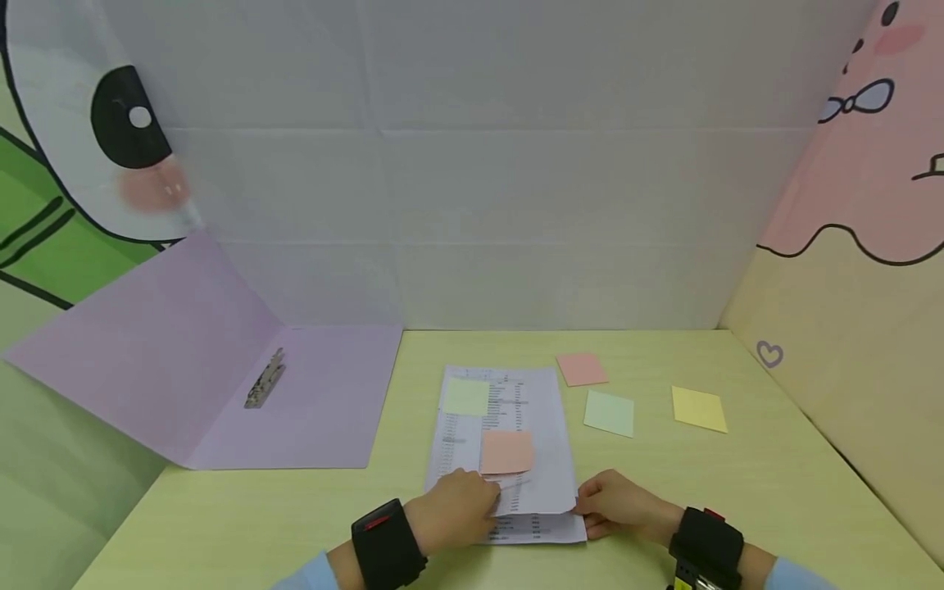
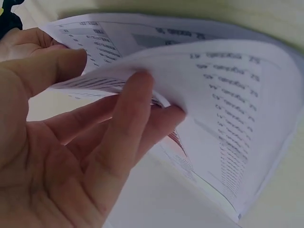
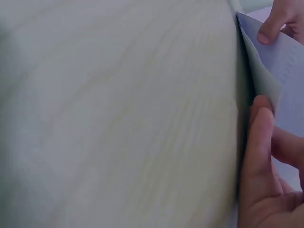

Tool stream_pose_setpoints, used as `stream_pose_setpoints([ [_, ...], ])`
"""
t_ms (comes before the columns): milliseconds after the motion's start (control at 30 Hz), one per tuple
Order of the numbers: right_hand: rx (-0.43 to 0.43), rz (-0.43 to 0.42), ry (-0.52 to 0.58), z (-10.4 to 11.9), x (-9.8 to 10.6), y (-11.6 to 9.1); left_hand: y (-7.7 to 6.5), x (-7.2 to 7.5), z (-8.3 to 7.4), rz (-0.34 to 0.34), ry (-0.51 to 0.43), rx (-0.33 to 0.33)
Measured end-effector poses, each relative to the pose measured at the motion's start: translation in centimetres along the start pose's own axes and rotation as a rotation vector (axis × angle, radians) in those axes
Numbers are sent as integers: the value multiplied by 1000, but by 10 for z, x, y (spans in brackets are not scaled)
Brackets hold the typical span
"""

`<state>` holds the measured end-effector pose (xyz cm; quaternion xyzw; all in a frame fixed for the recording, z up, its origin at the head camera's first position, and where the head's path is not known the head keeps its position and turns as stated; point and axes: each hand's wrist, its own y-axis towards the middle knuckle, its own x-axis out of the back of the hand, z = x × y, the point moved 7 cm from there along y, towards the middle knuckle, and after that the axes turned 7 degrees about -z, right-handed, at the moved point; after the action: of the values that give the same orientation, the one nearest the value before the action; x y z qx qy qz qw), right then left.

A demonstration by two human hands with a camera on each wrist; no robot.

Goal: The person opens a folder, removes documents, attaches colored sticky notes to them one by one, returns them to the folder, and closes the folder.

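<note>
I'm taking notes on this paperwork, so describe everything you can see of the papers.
The papers are white sheets, stacked and printed with rows of small dark text. They lie on the table, right of the folder. A green note and a pink note sit on top. At the near end, upper paper is lifted and bowed, showing another printed sheet beneath. The left hand holds the near end; the right hand, the near right corner. The sheet count is unclear.

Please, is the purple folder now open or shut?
The folder is open: its cover stands raised, and the metal clip inside shows.
</note>
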<state>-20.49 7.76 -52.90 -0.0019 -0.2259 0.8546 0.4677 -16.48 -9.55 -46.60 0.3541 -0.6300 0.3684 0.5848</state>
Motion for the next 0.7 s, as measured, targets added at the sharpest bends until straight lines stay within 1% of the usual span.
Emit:
stream_pose_setpoints([
  [67,3,-19,2,0,0,0,0,2,-1,-10,5,6],
  [167,2,-38,4,1,-2,0,0,6,-4,-62,32,-8],
  [233,1,-49,4,1,-2,-1,-1,10,-6,-111,53,-23],
  [300,-2,-58,6,2,-3,-2,-3,18,-7,-177,78,-43],
  [333,-4,-59,9,2,-3,-3,-4,23,-6,-212,86,-48],
  [400,-4,-56,13,2,-3,-4,-8,36,-2,-286,68,-35],
  [467,-8,-51,19,3,-3,-5,-14,51,6,-364,30,-3],
  [533,-12,-52,21,2,-3,-5,-21,66,18,-444,-44,51],
  [633,-22,-67,15,0,-2,-4,-34,86,43,-553,-160,146],
  [700,-30,-75,16,-1,-1,-4,-43,94,63,-603,-256,223],
])
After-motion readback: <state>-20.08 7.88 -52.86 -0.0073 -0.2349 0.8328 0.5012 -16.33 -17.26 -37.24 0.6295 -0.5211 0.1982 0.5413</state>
